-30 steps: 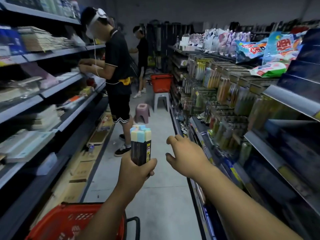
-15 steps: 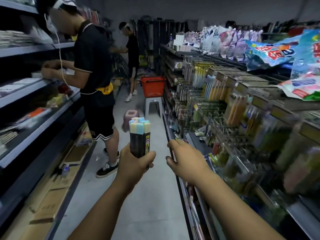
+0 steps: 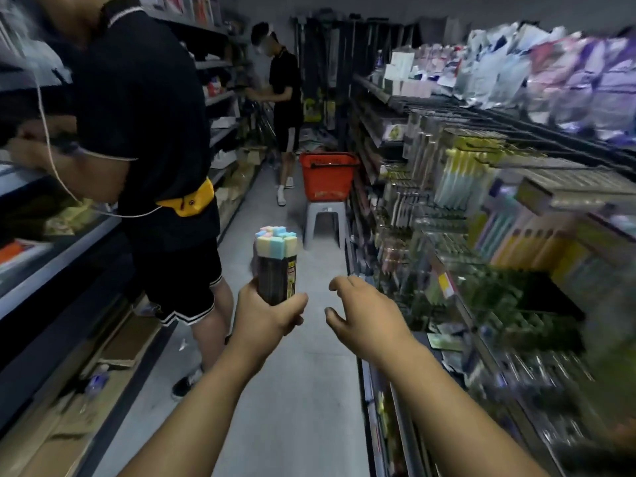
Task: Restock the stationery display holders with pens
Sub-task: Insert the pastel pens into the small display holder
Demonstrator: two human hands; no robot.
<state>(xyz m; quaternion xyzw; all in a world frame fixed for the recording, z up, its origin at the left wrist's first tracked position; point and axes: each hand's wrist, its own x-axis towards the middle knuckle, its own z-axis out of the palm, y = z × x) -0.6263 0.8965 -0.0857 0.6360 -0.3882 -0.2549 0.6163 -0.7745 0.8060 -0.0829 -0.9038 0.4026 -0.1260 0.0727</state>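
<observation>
A: Left hand [image 3: 266, 318]?
B: Fingers [image 3: 296, 302] closed round the base of one pen bundle [image 3: 275, 263], upright, dark barrels, pastel block caps on top, held over the aisle floor [image 3: 309, 373].
A: Right hand [image 3: 364, 315]?
B: Holds nothing; fingers [image 3: 339, 282] spread and curled, just right of the bundle, apart from it.
A: Surroundings?
B: Holders [image 3: 461, 187] of pens on the right-hand shelves, blurred. Ahead, red basket [image 3: 327, 179] on grey stool [image 3: 325, 222]. Person in black [image 3: 148, 108] at the left shelves; another [image 3: 284, 94] farther back.
</observation>
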